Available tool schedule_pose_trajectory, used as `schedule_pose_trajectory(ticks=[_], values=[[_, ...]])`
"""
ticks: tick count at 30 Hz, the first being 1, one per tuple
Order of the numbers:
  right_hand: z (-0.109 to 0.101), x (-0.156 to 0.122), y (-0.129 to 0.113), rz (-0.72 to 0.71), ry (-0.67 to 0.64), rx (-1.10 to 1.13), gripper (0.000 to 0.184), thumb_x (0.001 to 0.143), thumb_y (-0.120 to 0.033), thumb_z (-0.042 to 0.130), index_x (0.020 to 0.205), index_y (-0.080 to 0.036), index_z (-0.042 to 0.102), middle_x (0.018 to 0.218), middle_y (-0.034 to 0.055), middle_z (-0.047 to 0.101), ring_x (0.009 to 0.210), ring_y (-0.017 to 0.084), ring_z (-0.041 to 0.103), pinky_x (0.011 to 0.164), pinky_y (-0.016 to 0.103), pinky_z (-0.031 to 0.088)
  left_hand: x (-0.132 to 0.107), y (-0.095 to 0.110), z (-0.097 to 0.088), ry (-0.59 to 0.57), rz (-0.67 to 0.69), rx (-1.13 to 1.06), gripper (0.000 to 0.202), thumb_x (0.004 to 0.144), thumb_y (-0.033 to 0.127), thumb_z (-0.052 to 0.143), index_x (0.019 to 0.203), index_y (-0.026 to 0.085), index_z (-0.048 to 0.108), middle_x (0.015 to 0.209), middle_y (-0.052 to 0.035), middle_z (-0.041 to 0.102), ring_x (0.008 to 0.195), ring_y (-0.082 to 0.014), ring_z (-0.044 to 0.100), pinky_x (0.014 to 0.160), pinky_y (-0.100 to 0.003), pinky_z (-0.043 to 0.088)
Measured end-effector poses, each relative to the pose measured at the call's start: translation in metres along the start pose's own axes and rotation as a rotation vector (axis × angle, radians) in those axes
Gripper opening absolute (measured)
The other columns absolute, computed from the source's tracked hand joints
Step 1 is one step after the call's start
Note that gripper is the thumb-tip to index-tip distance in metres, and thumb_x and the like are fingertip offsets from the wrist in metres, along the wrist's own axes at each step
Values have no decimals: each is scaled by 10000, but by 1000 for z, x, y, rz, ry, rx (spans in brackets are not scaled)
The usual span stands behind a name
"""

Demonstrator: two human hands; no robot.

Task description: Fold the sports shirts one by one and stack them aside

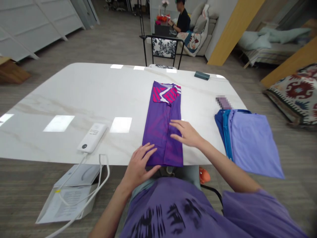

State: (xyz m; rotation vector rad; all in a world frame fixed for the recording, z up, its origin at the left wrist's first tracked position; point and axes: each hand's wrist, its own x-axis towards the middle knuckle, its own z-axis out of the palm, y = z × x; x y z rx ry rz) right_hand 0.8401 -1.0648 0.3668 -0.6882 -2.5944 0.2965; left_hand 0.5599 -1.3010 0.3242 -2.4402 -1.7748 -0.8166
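Note:
A purple jersey point(158, 129) with pink and white sleeve panels lies on the white table, folded into a long narrow strip. Its neckline points away from me and its hem reaches the table's near edge. My left hand point(140, 165) is over the lower left corner of the jersey, fingers stretched out. Over the jersey's right side, about halfway along, my right hand point(187, 134) has its fingers apart. Neither hand grips the cloth. Whether the fingertips press on it I cannot tell.
Folded blue and lavender clothes point(252, 142) hang over the table's right edge, near a blurred phone point(223, 102). A dark case point(202, 75) sits at the back. A white power bank point(92, 138) with cables lies left. A chair point(163, 48) stands behind; farther off a person point(183, 19) sits.

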Motion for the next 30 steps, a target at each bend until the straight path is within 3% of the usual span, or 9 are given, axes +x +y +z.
schedule_pose_trajectory(ticks=[3, 6, 10, 12, 16, 20, 22, 26, 30], values=[[24, -91, -36, -55, -93, 6, 882, 1043, -713, 743, 1798, -344, 475, 1810, 107, 505, 1665, 342, 520, 1431, 629, 349, -28, -23, -7, -54, 3, 78, 769, 1050, 462, 787, 1750, 291, 519, 1749, -139, 594, 1678, -382, 512, 1416, -621, 390], [48, -142, -47, -24, -94, -36, 958, 983, -571, 867, 1817, -362, 446, 1828, 99, 475, 1690, 357, 490, 1417, 668, 364, -47, -40, 0, -95, 35, 128, 653, 1088, 307, 696, 1727, 306, 559, 1772, -103, 579, 1684, -343, 514, 1422, -604, 376], [66, -162, -48, 65, -22, -97, 860, 987, -139, 706, 1766, -453, 523, 1796, 9, 521, 1674, 307, 521, 1360, 632, 464, -53, -41, 11, -65, 37, 137, 606, 1053, 143, 613, 1619, 345, 692, 1709, -68, 652, 1651, -321, 558, 1412, -625, 373], [69, -167, -52, 89, 5, -114, 864, 977, -76, 632, 1731, -492, 565, 1770, -24, 550, 1653, 296, 548, 1332, 627, 493, -54, -35, 12, -56, 25, 130, 616, 1020, 111, 618, 1573, 356, 737, 1669, -65, 687, 1634, -322, 577, 1405, -635, 369], [70, -181, -64, 111, 55, -131, 781, 1012, -89, 587, 1657, -526, 639, 1709, -43, 619, 1594, 297, 613, 1291, 645, 509, -60, -17, 6, -47, 21, 100, 521, 1023, 138, 643, 1458, 370, 811, 1582, -55, 752, 1608, -332, 598, 1386, -658, 355], [61, -206, -79, 95, 63, -82, 754, 1026, -85, 545, 1641, -506, 659, 1628, -24, 698, 1509, 283, 683, 1264, 623, 521, -75, 9, -2, 13, -9, -22, 310, 1099, 233, 631, 1283, 315, 868, 1393, -66, 841, 1505, -308, 680, 1337, -599, 416], [50, -222, -90, 89, 26, -1, 759, 1040, -88, 509, 1669, -493, 635, 1525, -14, 768, 1403, 267, 744, 1194, 582, 574, -85, 27, -5, 39, -9, -131, 241, 1114, 275, 647, 1203, 273, 871, 1272, -81, 871, 1338, -280, 768, 1247, -524, 512], [16, -252, -114, 113, -117, 264, 755, 1042, -112, 497, 1651, -538, 636, 1393, -48, 823, 1203, 247, 798, 1071, 516, 640, -103, 64, -22, 52, 0, -390, 180, 1125, 268, 667, 1161, 258, 843, 1059, -52, 869, 985, -202, 805, 960, -361, 615], [-26, -267, -129, 182, -111, 489, 599, 1086, -206, 595, 1529, -591, 713, 1404, -78, 815, 1215, 232, 789, 1028, 458, 660, -99, 93, -52, 31, -33, -563, 203, 1140, 196, 645, 1192, 284, 820, 1029, -18, 842, 937, -156, 789, 901, -291, 604]])
